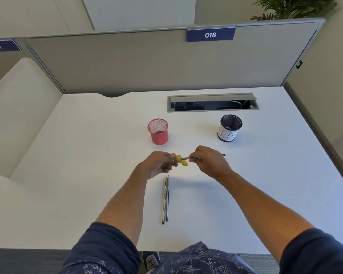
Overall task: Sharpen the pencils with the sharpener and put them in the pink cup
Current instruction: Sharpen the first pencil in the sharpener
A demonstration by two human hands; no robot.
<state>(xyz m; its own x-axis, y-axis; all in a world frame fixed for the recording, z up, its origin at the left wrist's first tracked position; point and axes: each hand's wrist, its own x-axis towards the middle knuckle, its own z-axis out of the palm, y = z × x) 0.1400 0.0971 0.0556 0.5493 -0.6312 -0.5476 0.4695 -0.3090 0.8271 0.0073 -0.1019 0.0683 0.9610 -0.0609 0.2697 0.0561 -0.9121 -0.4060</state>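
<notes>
Tabletop (87, 155), white and wide, carries everything, backed by a grey partition (127, 62) bearing a blue tag marked 018 (210, 34). A grey cable hatch (212, 102) is sunk into the far part of the surface, its lid raised over dark cables. Nearer stand two mesh holders, well apart: the pink cup (158, 131) on the left, upright, with nothing visible inside it, and a black cup (230, 128) on the right, wrapped in white paper with handwritten letters, its inside dark and its contents not discernible. Both hands hover above the tabletop in front of the cups. The left hand (158, 164) pinches a yellow sharpener (180, 160) between curled fingers; the right hand (208, 161) grips a pencil (222, 155) whose tip sits in the sharpener. Two more pencils (165, 200) lie side by side, touching, nearer the person, points toward the cups.
</notes>
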